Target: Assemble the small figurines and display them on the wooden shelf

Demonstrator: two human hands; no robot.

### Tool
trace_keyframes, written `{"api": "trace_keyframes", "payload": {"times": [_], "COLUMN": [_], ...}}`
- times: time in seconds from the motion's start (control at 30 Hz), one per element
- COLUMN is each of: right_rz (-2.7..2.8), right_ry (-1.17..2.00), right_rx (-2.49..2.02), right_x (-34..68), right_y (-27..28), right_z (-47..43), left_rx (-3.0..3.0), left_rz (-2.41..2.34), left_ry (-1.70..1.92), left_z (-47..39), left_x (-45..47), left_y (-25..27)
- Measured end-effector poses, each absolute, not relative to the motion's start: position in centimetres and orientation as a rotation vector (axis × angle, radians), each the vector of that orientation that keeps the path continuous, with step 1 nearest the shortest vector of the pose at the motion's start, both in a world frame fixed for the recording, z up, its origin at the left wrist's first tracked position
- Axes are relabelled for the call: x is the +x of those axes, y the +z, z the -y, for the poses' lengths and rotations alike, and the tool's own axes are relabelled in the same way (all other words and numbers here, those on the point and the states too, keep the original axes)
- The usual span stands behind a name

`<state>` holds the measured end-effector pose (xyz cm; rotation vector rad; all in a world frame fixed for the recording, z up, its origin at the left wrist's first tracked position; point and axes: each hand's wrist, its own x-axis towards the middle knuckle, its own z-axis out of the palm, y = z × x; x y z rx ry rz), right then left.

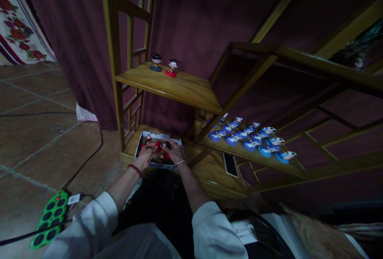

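A shallow white-edged box [178, 141] with small figurines in it sits on the low shelf in front of me. Both my hands are inside it. My right hand [175, 153] grips a black-haired figurine [166, 145] with red on it. The fingers of my left hand [146, 156] close at the red part on its other side. Another small figurine [149, 137] shows near the box's back left corner, and one more [162, 155] lies between my hands. My hands partly hide the contents.
On the wooden shelf [191, 91] above stand two black-haired figurines, one with a dark base [155, 68], one with a red base [170, 74]. Several blue-purple figurines [251, 143] fill the right shelf. A phone [230, 165] lies below; a green power strip [49, 219] rests on the floor.
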<state>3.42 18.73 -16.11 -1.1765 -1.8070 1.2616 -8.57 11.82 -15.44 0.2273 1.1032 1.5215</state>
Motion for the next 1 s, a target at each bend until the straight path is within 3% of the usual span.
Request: {"api": "trace_keyframes", "payload": {"times": [0.4,1.0], "right_rz": [1.719,1.243], "right_ry": [1.233,1.581], "right_rx": [-1.095,-1.063], "right_x": [3.3,2.6], "right_y": [-16.8,-16.4], "right_z": [-18.9,-19.0], "left_rx": [0.198,0.218], "left_rz": [-1.06,-1.008], "left_ry": [1.587,1.641], "left_z": [-11.8,-11.4], "left_x": [-8.5,-8.3], "left_y": [-15.5,-13.9]}}
